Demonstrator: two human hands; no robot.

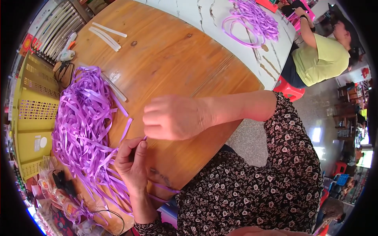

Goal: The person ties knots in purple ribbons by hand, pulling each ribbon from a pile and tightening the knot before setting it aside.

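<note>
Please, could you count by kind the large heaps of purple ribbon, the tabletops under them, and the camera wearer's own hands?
Purple ribbon heaps: 2 (near heap, far heap)
Tabletops: 2 (wooden tabletop, white tabletop)
Wearer's hands: 2 (left hand, right hand)
Total: 6

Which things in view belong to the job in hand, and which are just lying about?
In the job:
left hand, pinching purple ribbon
right hand, close by, its grip hidden
ribbon pile

Seemingly just lying about:
white sticks
white glue gun
yellow basket
</note>
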